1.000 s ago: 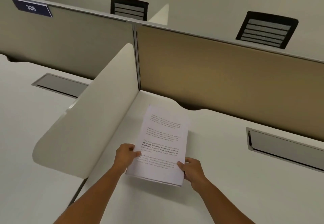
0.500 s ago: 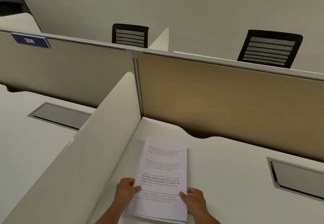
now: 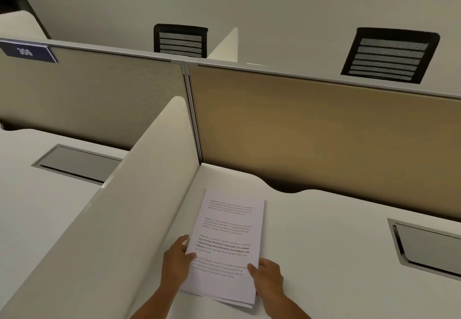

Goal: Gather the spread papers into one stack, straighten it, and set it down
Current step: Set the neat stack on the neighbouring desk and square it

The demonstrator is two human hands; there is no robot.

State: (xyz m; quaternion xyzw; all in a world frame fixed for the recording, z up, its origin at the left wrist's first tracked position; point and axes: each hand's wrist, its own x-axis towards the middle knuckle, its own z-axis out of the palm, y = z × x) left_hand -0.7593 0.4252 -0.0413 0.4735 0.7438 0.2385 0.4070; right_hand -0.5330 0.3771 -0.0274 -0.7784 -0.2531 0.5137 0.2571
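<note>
A stack of white printed papers (image 3: pixel 228 234) lies lengthwise on the white desk (image 3: pixel 324 256), close to the left divider. My left hand (image 3: pixel 175 262) grips the stack's left edge, thumb on top. My right hand (image 3: pixel 268 278) holds the right edge near the bottom corner, thumb on the top sheet. The near edge shows a few sheets slightly offset from one another. Whether the near end rests on the desk or is lifted a little, I cannot tell.
A cream side divider (image 3: pixel 119 231) stands right beside the stack on the left. A tan partition (image 3: pixel 324 131) closes the back of the desk. A grey cable hatch (image 3: pixel 429 246) is set into the desk at the right. Two black chairs (image 3: pixel 389 54) stand beyond the partition.
The view has tilted upward, so the stack and hands sit lower in the frame. Both hands keep the same grip on the stack's sides; the stack's place on the desk looks unchanged.
</note>
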